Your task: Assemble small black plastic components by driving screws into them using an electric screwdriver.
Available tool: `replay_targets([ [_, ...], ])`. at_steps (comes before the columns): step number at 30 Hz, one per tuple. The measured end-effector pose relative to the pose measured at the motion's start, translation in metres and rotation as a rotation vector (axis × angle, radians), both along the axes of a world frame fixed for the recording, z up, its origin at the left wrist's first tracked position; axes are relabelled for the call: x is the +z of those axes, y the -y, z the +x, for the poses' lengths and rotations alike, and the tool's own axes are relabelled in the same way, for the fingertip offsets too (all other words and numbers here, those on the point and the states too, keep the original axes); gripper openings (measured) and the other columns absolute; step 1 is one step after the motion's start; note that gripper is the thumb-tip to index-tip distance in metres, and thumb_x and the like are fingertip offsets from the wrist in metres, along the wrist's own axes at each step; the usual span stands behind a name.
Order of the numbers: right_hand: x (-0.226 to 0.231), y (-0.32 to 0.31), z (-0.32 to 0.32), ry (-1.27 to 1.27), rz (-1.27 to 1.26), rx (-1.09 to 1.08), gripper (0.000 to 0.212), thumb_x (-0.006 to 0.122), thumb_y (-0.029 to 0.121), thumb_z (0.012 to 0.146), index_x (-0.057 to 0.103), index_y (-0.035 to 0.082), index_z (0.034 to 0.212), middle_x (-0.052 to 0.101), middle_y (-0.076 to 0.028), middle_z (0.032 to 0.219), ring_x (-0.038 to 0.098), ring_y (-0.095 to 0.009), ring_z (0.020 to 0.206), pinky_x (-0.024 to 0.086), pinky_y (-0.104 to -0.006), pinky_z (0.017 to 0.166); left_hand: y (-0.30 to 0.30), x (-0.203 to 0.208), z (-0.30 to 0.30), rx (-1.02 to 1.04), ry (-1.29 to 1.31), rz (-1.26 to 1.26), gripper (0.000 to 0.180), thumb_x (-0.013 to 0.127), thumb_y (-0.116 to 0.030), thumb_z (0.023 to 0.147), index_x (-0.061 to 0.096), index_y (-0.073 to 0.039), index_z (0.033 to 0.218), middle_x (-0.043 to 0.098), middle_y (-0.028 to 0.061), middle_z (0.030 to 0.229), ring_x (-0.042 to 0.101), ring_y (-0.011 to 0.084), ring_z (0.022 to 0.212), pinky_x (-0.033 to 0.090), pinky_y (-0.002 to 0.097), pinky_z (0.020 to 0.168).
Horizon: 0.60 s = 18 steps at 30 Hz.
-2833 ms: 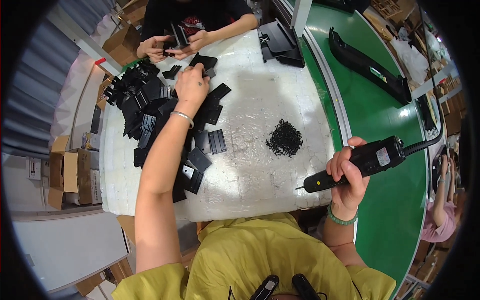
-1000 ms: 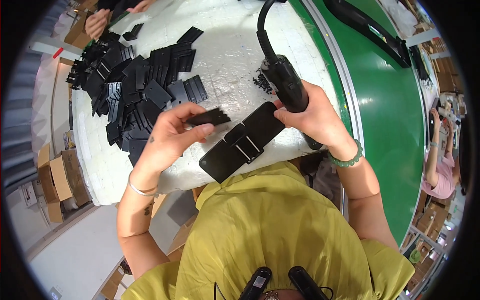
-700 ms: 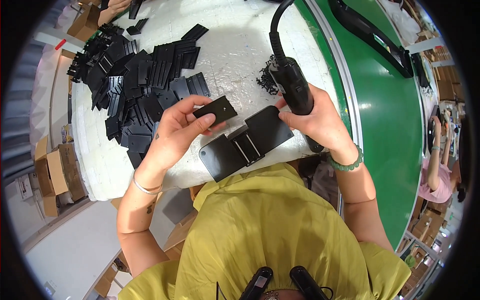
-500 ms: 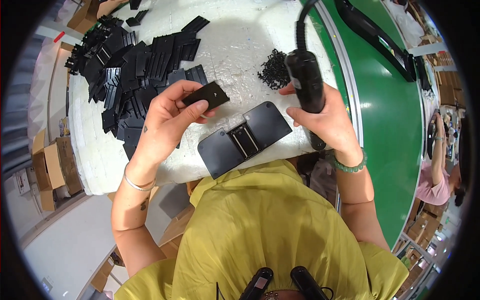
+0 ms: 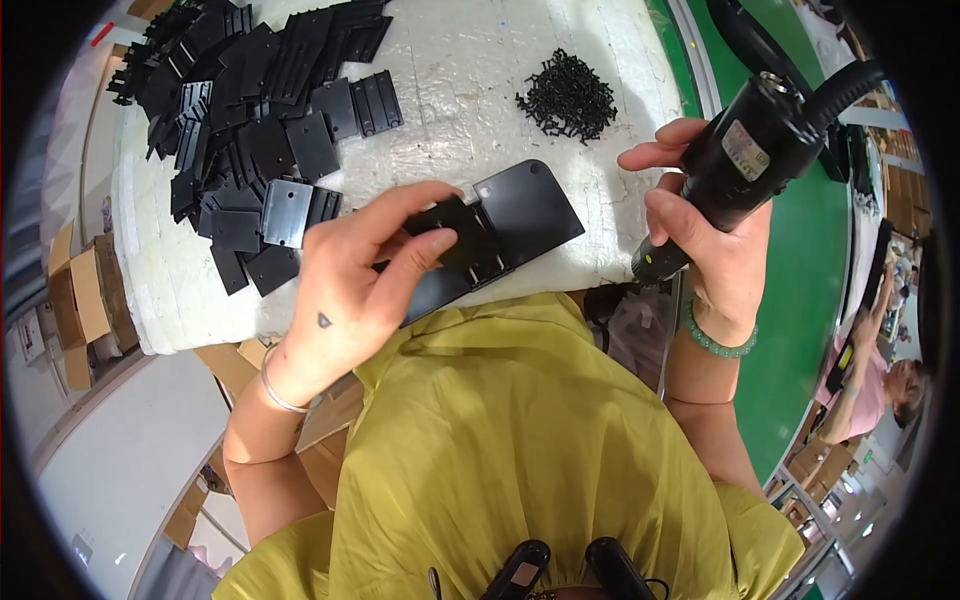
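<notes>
My left hand [image 5: 350, 265] pinches a small black plate [image 5: 460, 238] over the middle recess of a wider black panel [image 5: 540, 215]. Whether the plate sits down in the recess I cannot tell; my fingers cover part of it. The panel lies on the white-covered table close to my body, its left half mostly under my hand. Off to the right, my right hand [image 5: 728, 245] is wrapped round a black corded electric screwdriver [image 5: 750, 140]. The tool is tilted, its tip pointing down and left, apart from the panel. Beyond the panel lies a heap of small black screws [image 5: 568, 97].
Many loose black plates [image 5: 270, 140] are piled across the table's left side. A green surface [image 5: 790, 330] with a pale metal edge runs along the right. Cardboard boxes [image 5: 90, 300] stand at the left. Another person in pink [image 5: 858, 395] is at the far right.
My left hand has brought the small plate down and right over the panel's recess. My right hand has moved right, tilting the screwdriver from nearly upright. The view has shifted slightly.
</notes>
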State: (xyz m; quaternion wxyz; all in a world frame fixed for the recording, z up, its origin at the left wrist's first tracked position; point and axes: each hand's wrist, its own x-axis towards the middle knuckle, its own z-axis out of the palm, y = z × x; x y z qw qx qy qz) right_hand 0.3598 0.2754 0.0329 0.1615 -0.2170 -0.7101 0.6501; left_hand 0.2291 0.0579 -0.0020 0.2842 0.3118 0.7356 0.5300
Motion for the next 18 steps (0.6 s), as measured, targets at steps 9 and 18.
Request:
replay_targets([
  [9,-0.003,-0.001,0.002,-0.056,-0.039,0.002,0.038,0.063,-0.005,0.069,0.051,-0.004,0.105,0.065,-0.014,0.086,0.052,-0.007,0.055,0.042,-0.0199,0.050,-0.013,0.001,0.013,-0.087,-0.269,-0.106,0.027,0.065,0.001,0.073,0.062,0.002,0.100,0.052,0.0130,0.077,0.051,0.0213,0.056,0.042,0.0283,0.050],
  [18,0.001,0.001,0.003,-0.061,-0.056,-0.024,0.038,0.062,-0.006,0.069,0.051,-0.006,0.105,0.064,-0.015,0.083,0.052,-0.008,0.054,0.042,-0.0200,0.050,-0.012,0.001,0.001,-0.176,-0.352,-0.122,0.029,0.062,-0.001,0.076,0.062,0.001,0.105,0.050,0.0075,0.073,0.047,0.0153,0.062,0.039,0.0244,0.055],
])
